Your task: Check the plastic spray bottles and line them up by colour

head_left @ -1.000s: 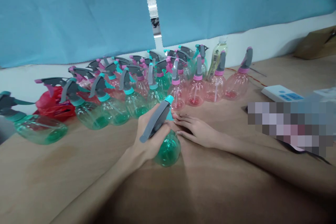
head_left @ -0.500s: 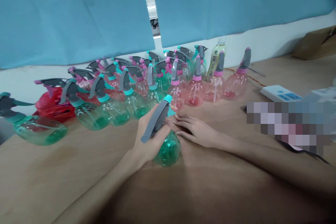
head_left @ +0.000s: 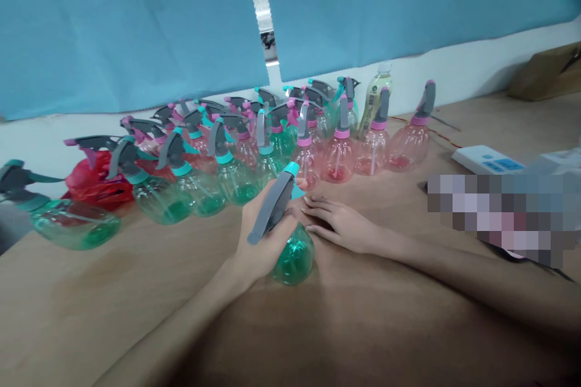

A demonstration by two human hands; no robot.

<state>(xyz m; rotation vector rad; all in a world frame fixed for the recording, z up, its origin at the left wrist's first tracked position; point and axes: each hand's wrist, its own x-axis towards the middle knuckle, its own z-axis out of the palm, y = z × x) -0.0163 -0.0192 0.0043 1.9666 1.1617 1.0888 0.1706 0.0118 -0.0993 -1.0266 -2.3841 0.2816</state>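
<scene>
My left hand (head_left: 263, 242) is wrapped round the neck of a green spray bottle (head_left: 295, 260) with a grey and teal spray head, near the middle of the wooden table (head_left: 345, 314). Just right of that bottle, my right hand (head_left: 342, 225) rests palm down on the tabletop, its fingers stretched out towards the bottle and nothing held in it. Behind both hands stand several green spray bottles (head_left: 238, 181) and several pink ones (head_left: 339, 160), all fitted with grey spray heads. Another green bottle (head_left: 75, 224) leans at the far left.
A red plastic bag (head_left: 97, 184) lies behind the left bottles. A drink bottle (head_left: 377, 97) stands at the back. On the right are a white device with blue buttons (head_left: 490, 160), thin wires, a blurred-out item and a brown box (head_left: 544, 72).
The whole view has shifted very slightly. My left hand still holds the green bottle, and my right hand lies in the same place.
</scene>
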